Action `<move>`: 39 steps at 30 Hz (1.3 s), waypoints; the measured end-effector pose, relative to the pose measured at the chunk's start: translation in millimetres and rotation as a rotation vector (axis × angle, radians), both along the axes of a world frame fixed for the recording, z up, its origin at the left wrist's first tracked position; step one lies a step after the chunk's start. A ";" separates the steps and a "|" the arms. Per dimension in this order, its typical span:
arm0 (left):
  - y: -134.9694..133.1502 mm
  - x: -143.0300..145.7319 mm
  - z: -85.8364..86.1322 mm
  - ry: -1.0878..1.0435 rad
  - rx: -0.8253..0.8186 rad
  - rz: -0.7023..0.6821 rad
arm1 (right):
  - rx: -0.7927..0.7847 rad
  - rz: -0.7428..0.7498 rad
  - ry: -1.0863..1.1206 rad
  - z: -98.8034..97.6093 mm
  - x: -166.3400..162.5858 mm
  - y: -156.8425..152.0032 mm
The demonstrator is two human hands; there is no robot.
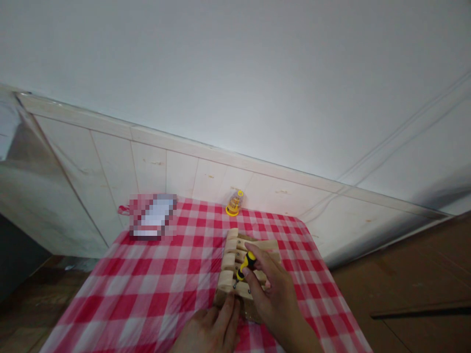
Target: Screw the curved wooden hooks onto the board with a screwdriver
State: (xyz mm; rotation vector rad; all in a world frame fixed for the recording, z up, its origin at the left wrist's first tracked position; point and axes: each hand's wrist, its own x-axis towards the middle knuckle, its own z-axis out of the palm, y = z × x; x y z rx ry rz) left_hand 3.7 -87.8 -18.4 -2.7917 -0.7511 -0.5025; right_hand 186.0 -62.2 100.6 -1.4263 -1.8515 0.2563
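In the head view, the slatted wooden piece point(225, 278) lies on the checked tablecloth point(154, 284), right of the cloth's middle and directly before both hands. The right hand point(274, 287) pinches a yellow-and-black screwdriver point(246, 266) between thumb and fingers, its tip down at a small dark screw point(234, 287) near the wood's near end. The left hand point(211, 326) has its fingers stretched forward against that same end; whether it also grips underneath, I cannot tell. The driver leans, so good work here likely means bringing the shaft in line with the screw, pressing steadily while turning, and bracing the wood with left fingertips clear of the tip. Open cloth spreads to the left; the right table edge runs closer to the working hand, limiting the elbow. Beyond the wood, a yellow-based container point(234, 203) stands near the panelled wall point(209, 181), well clear of the driver.
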 end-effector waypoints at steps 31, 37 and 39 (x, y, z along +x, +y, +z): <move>1.3 2.7 -2.3 -0.041 0.015 0.024 | 0.000 -0.036 0.102 7.5 -6.5 7.3; 0.5 4.8 -8.7 -0.076 0.056 0.035 | -0.064 -0.005 0.188 2.8 -4.9 8.8; 0.5 4.5 -7.3 -0.079 0.059 0.032 | -0.072 0.005 0.178 3.2 -3.7 8.6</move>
